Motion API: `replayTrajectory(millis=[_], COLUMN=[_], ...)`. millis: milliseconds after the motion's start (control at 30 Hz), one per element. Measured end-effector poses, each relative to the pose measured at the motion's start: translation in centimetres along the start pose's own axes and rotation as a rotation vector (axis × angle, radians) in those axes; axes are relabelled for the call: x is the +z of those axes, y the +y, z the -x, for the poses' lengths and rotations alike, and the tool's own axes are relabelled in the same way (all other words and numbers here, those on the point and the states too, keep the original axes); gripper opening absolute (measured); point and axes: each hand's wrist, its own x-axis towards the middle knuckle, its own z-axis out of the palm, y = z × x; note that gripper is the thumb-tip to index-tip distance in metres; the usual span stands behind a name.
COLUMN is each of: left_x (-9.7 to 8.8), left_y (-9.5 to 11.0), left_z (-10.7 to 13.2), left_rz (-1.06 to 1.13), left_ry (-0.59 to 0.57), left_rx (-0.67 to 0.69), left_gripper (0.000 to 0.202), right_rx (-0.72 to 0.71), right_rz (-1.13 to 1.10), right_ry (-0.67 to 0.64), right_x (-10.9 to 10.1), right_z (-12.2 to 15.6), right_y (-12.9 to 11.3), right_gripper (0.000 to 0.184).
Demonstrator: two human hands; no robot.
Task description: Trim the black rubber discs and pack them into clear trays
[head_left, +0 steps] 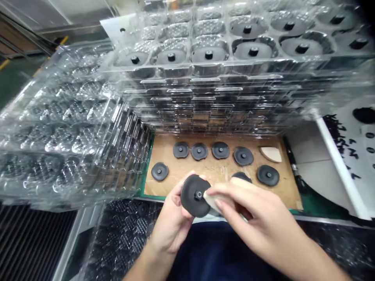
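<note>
Eight black discs (pixel 181 150), each with a short central post, lie within reach of my two bare hands at a packing bench. My left hand (pixel 171 222) is closed around the held disc (pixel 193 196), fingers behind its rim, with the post turned toward me. My right hand (pixel 259 208) is curled narrow, its fingers pinching a pale wedge-shaped pad (pixel 213 201) whose tip touches the disc's face just beside the post. Both hands are close together at the near edge of a tan board (pixel 216 168), which sits on a green mat (pixel 310 207).

Seven discs rest flat on the board: four in a far row, one at left, one at right, and one partly hidden behind my right hand. A second pale wedge (pixel 271 154) lies at the board's far right corner.

Beyond the board rises a tall stack of clear plastic trays (pixel 205 97), with discs seated in the pockets of its top tray. Another clear stack (pixel 67 128) leans at left. Dark patterned trays (pixel 125 230) lie near left, while black scraps (pixel 336 136) are scattered on a white panel (pixel 348 168) at right. My dark blue clothing (pixel 211 253) fills the bottom of the view.
</note>
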Motion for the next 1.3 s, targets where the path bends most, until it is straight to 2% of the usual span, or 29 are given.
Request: replayTrajectory(millis=[100,167,233,367,433,500,567,633,767,833,967,1033,1100,1167,1267,1300], left_x=[0.7,1.0,1.0,0.8,0.6,0.4,0.1,-0.2,-0.7,-0.8,-0.7,-0.6,-0.5,-0.5,-0.4,-0.3], left_y=[0.0,0.2,0.3,0.0,-0.2,-0.4,-0.5,-0.4,-0.3,-0.3,-0.5,-0.6,-0.6,-0.5,-0.3,-0.3], left_z=[-0.2,-0.1,0.1,0.2,0.1,0.0,-0.2,-0.3,-0.6,-0.7,-0.8,-0.8,-0.6,-0.5,-0.3,-0.2], left_rz=[0.020,0.015,0.005,0.004,0.005,0.014,0.023,0.023,0.063,0.082,0.073,0.057,0.038,0.009,-0.025,-0.034], left_ry=[-0.040,-0.027,0.018,0.054,0.049,0.056,0.089,0.128,0.125,0.115,0.099,0.076,0.060,0.073,0.141,0.142], left_rx=[0.031,0.012,0.001,0.018,0.012,0.031,0.063,0.076,0.101,0.104,0.102,0.105,0.073,0.031,0.045,0.061], left_gripper=[0.055,0.050,0.047,0.045,0.043,0.047,0.055,0.061,0.066,0.066,0.060,0.061,0.061,0.056,0.050,0.053], right_rx=[-0.069,-0.118,-0.099,-0.081,-0.094,-0.004,0.153,0.274,0.297,0.297,0.304,0.199,0.015,-0.096,-0.067,-0.049], right_rz=[0.081,0.019,-0.051,-0.046,-0.095,-0.107,-0.059,-0.057,-0.155,-0.153,-0.136,-0.148,-0.174,-0.199,-0.202,-0.187], right_ry=[0.102,0.064,0.002,0.069,0.039,0.067,0.162,0.194,-0.001,-0.040,0.074,0.151,0.193,0.112,-0.129,-0.137], right_x=[0.1,0.3,0.3,0.4,0.6,0.9,1.5,2.4,4.9,5.4,4.2,3.1,2.5,2.3,2.6,2.7], right_z=[0.2,0.2,0.1,-0.2,-0.5,-0.9,-1.0,-0.5,1.8,2.6,1.4,-0.1,-1.6,-2.7,-3.6,-3.7], right_y=[-0.2,-0.5,-0.6,-0.3,0.3,1.4,2.9,4.4,6.3,6.7,5.1,3.2,1.1,-0.5,-1.3,-1.3], right_gripper=[0.021,0.022,0.021,0.020,0.020,0.016,0.014,0.016,0.019,0.019,0.019,0.019,0.021,0.022,0.018,0.017])
